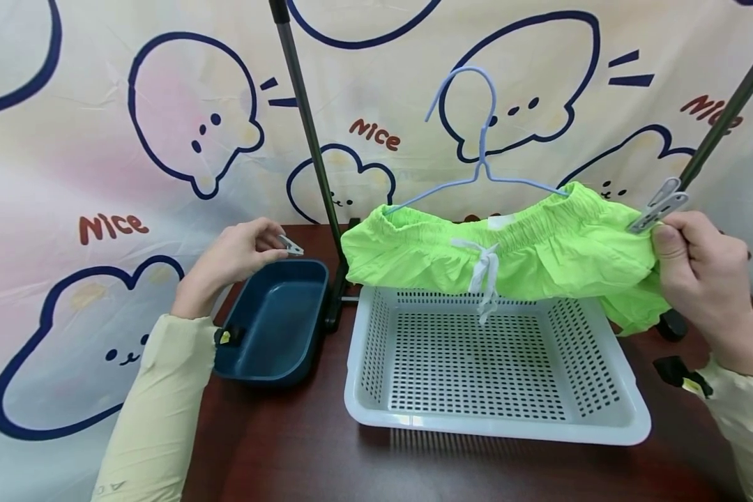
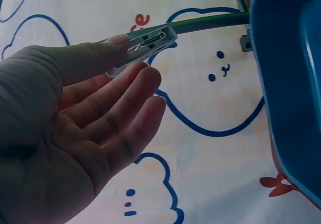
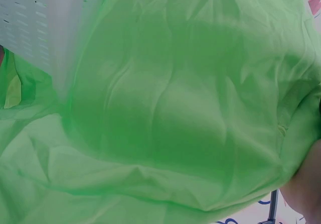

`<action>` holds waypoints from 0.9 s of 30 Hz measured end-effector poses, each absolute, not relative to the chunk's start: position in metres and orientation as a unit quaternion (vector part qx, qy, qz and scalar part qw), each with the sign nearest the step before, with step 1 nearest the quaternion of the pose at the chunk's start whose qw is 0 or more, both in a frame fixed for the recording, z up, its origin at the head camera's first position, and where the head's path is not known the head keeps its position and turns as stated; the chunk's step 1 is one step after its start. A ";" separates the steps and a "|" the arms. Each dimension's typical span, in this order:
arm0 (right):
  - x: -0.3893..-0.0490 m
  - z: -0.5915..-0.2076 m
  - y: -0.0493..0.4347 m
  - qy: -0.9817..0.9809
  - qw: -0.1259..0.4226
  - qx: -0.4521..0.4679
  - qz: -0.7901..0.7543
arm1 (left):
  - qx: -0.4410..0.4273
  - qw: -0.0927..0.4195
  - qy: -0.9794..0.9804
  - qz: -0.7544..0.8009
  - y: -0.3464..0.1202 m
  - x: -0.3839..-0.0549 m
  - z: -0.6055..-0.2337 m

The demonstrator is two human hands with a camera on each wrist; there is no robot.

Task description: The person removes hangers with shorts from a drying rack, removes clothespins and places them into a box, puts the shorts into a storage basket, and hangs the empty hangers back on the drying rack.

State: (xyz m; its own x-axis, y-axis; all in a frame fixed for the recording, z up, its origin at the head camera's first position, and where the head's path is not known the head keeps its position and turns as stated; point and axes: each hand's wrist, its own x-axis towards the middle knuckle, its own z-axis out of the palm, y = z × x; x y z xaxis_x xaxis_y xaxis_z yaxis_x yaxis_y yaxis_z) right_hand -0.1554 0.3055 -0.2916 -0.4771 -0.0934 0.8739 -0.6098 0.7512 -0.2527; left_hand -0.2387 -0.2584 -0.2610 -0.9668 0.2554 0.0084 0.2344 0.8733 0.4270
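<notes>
Bright green shorts (image 1: 539, 240) with a white drawstring (image 1: 486, 268) are spread above the basket, a light blue wire hanger (image 1: 482, 139) inside their waistband. My right hand (image 1: 705, 279) grips the shorts at their right side. Close by that hand, a grey clothespin (image 1: 657, 209) is clipped to the waistband. In the right wrist view, green cloth (image 3: 175, 93) fills most of the picture and hides the fingers. My left hand (image 1: 241, 254) is over the blue tub, pinching another clothespin (image 2: 153, 42) between thumb and index finger; its other fingers are loosely bent in the left wrist view.
Below the shorts stands a white perforated basket (image 1: 496, 427) on the dark brown table (image 1: 276, 446). A dark blue tub (image 1: 270, 335) sits left of it. Dark poles (image 1: 310, 125) rise on both sides, with a printed cloth backdrop (image 1: 226, 202) behind.
</notes>
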 end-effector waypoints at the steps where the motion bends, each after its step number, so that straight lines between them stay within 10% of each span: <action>1: -0.155 -0.292 0.305 -0.812 0.465 0.216 0.278 | 0.126 0.028 0.968 0.215 -0.259 -0.240 -0.262; 27: -0.154 -0.287 0.301 -0.813 0.465 0.226 0.269 | 0.120 0.102 0.968 0.196 -0.266 -0.267 -0.293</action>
